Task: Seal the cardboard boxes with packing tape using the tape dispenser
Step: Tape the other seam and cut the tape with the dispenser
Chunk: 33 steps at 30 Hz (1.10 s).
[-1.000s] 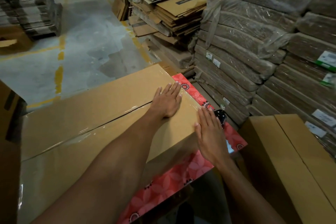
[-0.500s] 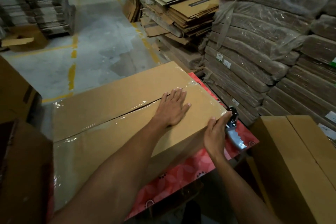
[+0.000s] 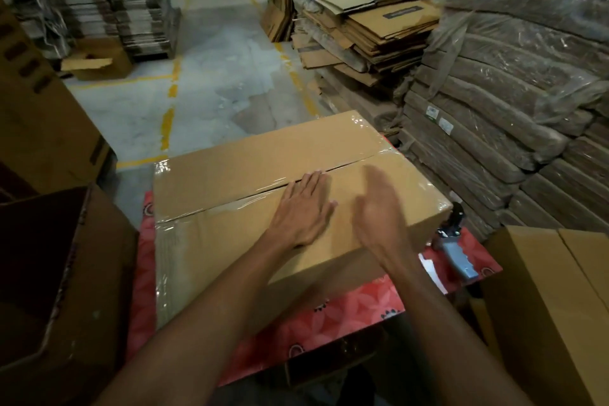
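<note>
A long cardboard box (image 3: 250,161) lies on a red flowered table (image 3: 339,310), with clear tape along its top seam and over its ends. My left hand (image 3: 304,208) rests flat on the lid, fingers straight, tips at the seam. My right hand (image 3: 379,211) hovers open and blurred over the box's right part, holding nothing. The tape dispenser (image 3: 456,245), with a grey-blue handle, lies on the table just right of the box, apart from both hands.
An unsealed cardboard box (image 3: 553,300) stands at the right, an open dark one (image 3: 62,277) at the left. Stacks of flattened cartons (image 3: 372,30) and wrapped bundles (image 3: 514,89) fill the right side. A concrete aisle (image 3: 211,76) with yellow lines runs ahead.
My right hand has let go of the tape dispenser, left it on the table and swung up over the box. The left hand stays flat on the lid. The view has tilted.
</note>
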Tool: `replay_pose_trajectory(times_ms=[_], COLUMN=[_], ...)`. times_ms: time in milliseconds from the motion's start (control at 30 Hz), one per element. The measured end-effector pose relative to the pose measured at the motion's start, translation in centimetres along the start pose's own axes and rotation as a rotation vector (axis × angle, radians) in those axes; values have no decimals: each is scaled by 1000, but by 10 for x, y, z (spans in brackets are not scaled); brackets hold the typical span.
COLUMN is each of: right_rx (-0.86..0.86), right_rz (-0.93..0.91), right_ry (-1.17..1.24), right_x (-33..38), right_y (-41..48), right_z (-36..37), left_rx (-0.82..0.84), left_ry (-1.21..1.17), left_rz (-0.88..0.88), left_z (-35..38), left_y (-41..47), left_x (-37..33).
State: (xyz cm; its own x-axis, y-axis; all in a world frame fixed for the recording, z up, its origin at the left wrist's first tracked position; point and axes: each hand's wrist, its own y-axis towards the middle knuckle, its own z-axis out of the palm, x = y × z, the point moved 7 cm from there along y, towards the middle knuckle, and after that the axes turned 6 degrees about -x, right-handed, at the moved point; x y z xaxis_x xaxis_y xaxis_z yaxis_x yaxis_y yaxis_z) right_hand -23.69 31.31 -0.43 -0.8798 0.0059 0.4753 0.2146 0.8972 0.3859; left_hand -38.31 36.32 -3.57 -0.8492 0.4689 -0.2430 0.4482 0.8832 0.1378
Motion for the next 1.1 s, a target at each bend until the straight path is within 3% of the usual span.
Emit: replay_pose_trajectory(times_ms=[67, 133, 333, 467, 667, 800, 1000, 1100], right_rx=[275, 428, 505, 555, 470, 366, -8, -62], right_rz=[-315, -475, -641, -562, -432, -203, 113, 185], right_ry=[34, -39, -239, -215, -351, -434, -189, 45], right_x=[62, 98, 111, 78, -14, -97, -110, -84], right_y=[9, 6, 5, 21, 63, 84, 8, -50], right_z=[49, 87, 113, 104, 71, 40, -6, 12], left_rx=[10, 37, 57, 45, 7, -89, -160, -160], left_ry=[80, 143, 122, 110, 207, 38, -140, -100], left_rz=[-40, -96, -173, -275, -578, -822, -896, -920], left_z=[-8, -18, -32, -36, -51, -48, -54, -59], left_y=[-19, -39, -80, -100, -124, -139, -158, -162], left_x=[33, 67, 119, 143, 179, 197, 192, 178])
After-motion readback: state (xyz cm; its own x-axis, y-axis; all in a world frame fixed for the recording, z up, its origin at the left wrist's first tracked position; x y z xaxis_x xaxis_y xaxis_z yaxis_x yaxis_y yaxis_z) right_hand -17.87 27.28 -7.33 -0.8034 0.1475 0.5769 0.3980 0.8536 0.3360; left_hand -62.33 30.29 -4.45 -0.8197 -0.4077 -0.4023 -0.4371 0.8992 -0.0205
